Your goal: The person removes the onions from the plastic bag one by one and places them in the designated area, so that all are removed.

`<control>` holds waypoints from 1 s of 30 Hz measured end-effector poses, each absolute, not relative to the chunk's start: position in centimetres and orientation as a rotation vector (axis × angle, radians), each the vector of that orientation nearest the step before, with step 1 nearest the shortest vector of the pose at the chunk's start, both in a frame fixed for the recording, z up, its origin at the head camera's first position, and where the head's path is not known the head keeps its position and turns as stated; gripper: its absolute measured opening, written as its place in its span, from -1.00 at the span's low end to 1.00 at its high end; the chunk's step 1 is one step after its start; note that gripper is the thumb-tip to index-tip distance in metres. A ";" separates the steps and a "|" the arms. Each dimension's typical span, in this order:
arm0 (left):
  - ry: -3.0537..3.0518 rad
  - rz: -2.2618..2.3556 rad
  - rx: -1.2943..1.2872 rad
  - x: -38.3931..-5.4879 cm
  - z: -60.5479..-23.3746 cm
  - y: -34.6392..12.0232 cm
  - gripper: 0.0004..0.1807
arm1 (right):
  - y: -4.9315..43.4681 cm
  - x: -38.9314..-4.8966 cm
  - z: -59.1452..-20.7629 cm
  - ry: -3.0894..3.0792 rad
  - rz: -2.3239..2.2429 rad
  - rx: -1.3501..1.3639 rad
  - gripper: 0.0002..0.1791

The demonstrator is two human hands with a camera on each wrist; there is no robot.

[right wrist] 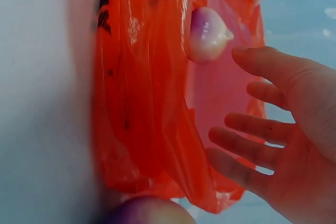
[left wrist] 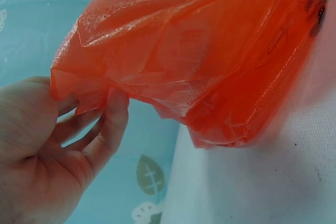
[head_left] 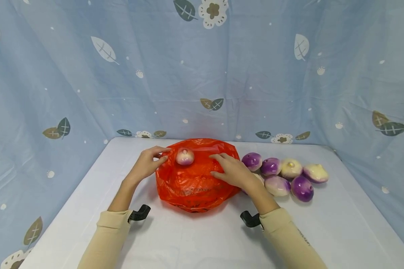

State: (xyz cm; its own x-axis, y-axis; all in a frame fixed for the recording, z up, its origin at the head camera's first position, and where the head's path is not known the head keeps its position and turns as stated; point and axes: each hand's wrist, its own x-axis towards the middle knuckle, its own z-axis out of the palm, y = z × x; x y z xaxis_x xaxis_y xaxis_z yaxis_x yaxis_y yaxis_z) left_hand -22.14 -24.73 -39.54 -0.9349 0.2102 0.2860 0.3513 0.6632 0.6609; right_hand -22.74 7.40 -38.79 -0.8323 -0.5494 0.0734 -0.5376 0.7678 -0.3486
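Observation:
A red plastic bag [head_left: 198,183] stands on the white table with its mouth spread. My left hand [head_left: 147,164] grips the bag's left edge; in the left wrist view the thin plastic [left wrist: 147,56] passes between thumb and fingers. A purple-and-white turnip [head_left: 185,156] shows within the bag's mouth, close to the left hand; I cannot tell what it rests on. Over the right side of the mouth my right hand [head_left: 233,171] is spread and holds nothing. The right wrist view shows its fingers apart, with the turnip [right wrist: 206,35] beyond the thumb.
Several more turnips [head_left: 277,185] lie in a cluster on the table, right of the bag, partly behind the right forearm. A patterned blue cloth [head_left: 175,74] hangs behind the white table [head_left: 202,243]. Black camera mounts [head_left: 140,212] stick out from both sleeves.

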 end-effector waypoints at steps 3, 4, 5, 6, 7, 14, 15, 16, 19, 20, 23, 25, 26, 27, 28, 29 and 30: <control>-2.696 -1.130 -0.459 -22.2 -39.6 -24.8 -0.65 | 6.8 -23.0 -38.9 2.904 -0.567 -0.899 -0.33; -2.699 -1.128 -0.458 -22.2 -39.6 -24.8 -0.65 | 6.5 -23.1 -39.0 2.895 -0.571 -0.892 -0.33; -2.700 -1.126 -0.459 -22.2 -39.6 -24.8 -0.65 | 6.3 -23.1 -39.0 2.888 -0.572 -0.886 -0.32; -2.700 -1.129 -0.460 -22.2 -39.6 -24.8 -0.65 | 6.1 -23.2 -39.1 2.881 -0.572 -0.882 -0.32; -2.700 -1.132 -0.458 -22.2 -39.6 -24.8 -0.65 | 5.9 -23.2 -39.1 2.876 -0.569 -0.880 -0.32; -2.708 -1.137 -0.459 -22.4 -39.5 -24.8 -0.65 | 4.3 -23.5 -39.1 2.834 -0.552 -0.868 -0.31; -2.710 -1.135 -0.460 -22.5 -39.5 -24.8 -0.65 | 4.1 -23.5 -39.1 2.824 -0.549 -0.870 -0.31; -2.711 -1.135 -0.457 -22.5 -39.5 -24.8 -0.65 | 3.9 -23.5 -39.1 2.817 -0.541 -0.872 -0.30; -2.714 -1.136 -0.456 -22.5 -39.4 -24.9 -0.64 | 3.3 -23.7 -39.1 2.795 -0.534 -0.876 -0.29; -2.715 -1.140 -0.456 -22.5 -39.4 -24.9 -0.64 | 3.2 -23.7 -39.1 2.790 -0.532 -0.879 -0.28; -2.719 -1.143 -0.457 -22.5 -39.3 -24.9 -0.64 | 2.7 -24.0 -39.0 2.779 -0.541 -0.890 -0.26; -2.720 -1.141 -0.461 -22.5 -39.3 -24.8 -0.64 | 2.4 -24.1 -38.9 2.772 -0.551 -0.894 -0.24; -2.721 -1.138 -0.462 -22.5 -39.3 -24.8 -0.65 | 2.2 -24.2 -38.9 2.767 -0.553 -0.897 -0.23; -2.721 -1.136 -0.464 -22.5 -39.3 -24.9 -0.65 | 2.0 -24.3 -38.9 2.761 -0.555 -0.901 -0.21; -2.721 -1.135 -0.465 -22.5 -39.3 -24.8 -0.65 | 1.8 -24.4 -38.9 2.755 -0.557 -0.903 -0.20; -2.721 -1.130 -0.467 -22.5 -39.3 -24.8 -0.65 | 1.6 -24.5 -39.0 2.748 -0.556 -0.903 -0.18; -2.721 -1.127 -0.470 -22.5 -39.3 -24.9 -0.65 | 1.4 -24.6 -39.0 2.738 -0.555 -0.902 -0.16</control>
